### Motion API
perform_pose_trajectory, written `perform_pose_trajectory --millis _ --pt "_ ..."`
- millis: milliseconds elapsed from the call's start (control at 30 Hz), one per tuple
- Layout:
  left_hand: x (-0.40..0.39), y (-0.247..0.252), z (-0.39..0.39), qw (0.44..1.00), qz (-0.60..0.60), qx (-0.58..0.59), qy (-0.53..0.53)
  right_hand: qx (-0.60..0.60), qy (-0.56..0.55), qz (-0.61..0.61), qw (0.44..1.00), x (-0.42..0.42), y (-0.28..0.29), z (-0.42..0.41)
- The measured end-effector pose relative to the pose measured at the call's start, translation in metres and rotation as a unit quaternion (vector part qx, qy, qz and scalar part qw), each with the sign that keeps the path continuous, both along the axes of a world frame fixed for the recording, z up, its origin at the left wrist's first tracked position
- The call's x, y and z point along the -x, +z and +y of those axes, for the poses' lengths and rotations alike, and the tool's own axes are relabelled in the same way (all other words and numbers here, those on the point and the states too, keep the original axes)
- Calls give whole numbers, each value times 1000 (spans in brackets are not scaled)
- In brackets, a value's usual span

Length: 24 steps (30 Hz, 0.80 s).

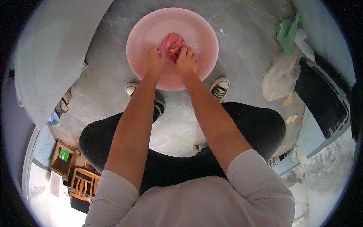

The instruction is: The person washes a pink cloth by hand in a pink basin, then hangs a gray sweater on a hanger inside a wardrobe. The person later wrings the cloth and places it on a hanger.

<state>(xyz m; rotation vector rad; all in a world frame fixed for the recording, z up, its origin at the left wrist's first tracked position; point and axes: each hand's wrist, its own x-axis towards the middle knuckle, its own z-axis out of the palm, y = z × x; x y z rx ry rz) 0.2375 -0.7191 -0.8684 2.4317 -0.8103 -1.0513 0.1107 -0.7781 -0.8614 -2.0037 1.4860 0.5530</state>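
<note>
A round pink plastic basin [173, 82] sits on the floor in front of me, between my shoes. Inside it lies a bunched, wet-looking pink-red cloth [173, 42]. My left hand [156, 61] grips the cloth's left edge, its fingers partly hidden from the camera. On the other side, my right hand [187, 61] has its fingers curled over the cloth's right edge. Both forearms reach down over the basin's near rim. Some liquid seems to lie in the basin, but its depth cannot be told.
Dark canvas shoes [220, 88] flank the basin on the grey concrete floor [107, 65]. A pale hanging sheet [56, 56] borders the left. A green plastic bag [287, 34] and a whitish bag [280, 76] lie right. Behind left stands a wooden chair [83, 184].
</note>
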Motion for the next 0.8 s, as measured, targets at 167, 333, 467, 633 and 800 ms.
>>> perform_pose_trajectory --millis 167,333,467,633,800 --pt "-17 -41 -11 998 49 -2 32 76 14 -107 991 0 -43 4" --pt "-37 -68 17 992 121 20 38 -260 -195 -313 892 58 -71 -55" --pt "-39 -65 23 996 73 -44 41 -144 -308 -317 885 53 -84 -57" --pt "-28 -46 11 996 11 22 83 2 -121 -163 979 9 -26 -42" --pt "-23 -61 19 996 6 48 74 31 -88 -209 973 8 -13 -44"
